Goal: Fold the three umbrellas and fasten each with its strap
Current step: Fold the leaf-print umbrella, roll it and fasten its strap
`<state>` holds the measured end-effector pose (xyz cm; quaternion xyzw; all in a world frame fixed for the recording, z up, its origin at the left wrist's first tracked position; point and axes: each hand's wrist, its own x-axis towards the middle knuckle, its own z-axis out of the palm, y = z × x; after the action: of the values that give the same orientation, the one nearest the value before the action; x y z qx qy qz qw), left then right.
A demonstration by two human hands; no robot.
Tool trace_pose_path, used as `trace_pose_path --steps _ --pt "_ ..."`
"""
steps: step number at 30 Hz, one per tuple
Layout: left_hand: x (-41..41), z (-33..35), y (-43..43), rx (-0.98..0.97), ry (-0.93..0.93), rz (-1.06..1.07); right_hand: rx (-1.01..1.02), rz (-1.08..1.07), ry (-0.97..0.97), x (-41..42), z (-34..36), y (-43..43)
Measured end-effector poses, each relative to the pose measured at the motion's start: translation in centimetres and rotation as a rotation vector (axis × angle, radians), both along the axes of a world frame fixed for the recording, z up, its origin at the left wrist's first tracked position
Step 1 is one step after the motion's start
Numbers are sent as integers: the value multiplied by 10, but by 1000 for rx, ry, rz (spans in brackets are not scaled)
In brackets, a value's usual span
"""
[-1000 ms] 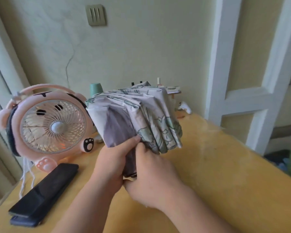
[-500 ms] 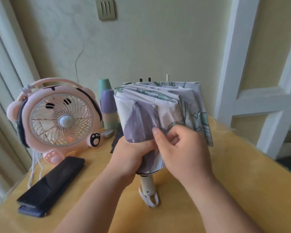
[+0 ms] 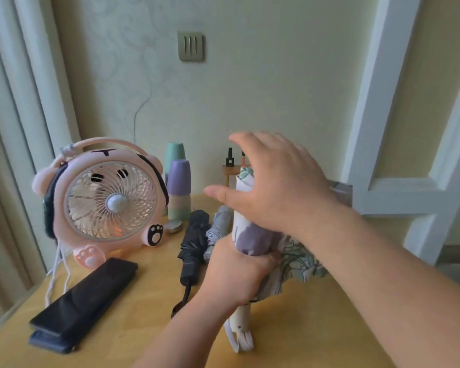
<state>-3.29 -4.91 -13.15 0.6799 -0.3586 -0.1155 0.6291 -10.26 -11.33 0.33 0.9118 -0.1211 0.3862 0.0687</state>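
At counter [image 3: 316, 328] middle: left grip [image 3: 239, 272] clasps white umbrella [image 3: 252, 237] upright; right grip [image 3: 274, 187] wide, fingers spread over its top. Black umbrella [image 3: 194, 243], grey umbrella [image 3: 218, 229] lie just behind.

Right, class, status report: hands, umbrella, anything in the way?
Left hand grips patterned umbrella low. Right hand open over its top. Fabric flares loose. Black umbrella, grey umbrella lie behind.
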Motion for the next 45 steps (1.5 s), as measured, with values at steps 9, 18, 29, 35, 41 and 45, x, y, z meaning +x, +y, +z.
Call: trace_pose_path --steps 9,18,29,35,41,45 --pt "20 4 20 -16 77 -281 55 205 431 0 29 -14" --pt "26 4 27 -60 140 -469 207 90 795 -8 57 -24" --pt "6 54 21 -115 -203 -104 155 -32 872 -15 61 -14" --pt "16 50 23 -161 -43 -267 144 4 826 -15 56 -12" --pt "24 51 23 -66 261 -671 241 52 817 -19 54 -23" --pt "28 49 23 -97 295 -761 264 130 793 -13 51 -23"
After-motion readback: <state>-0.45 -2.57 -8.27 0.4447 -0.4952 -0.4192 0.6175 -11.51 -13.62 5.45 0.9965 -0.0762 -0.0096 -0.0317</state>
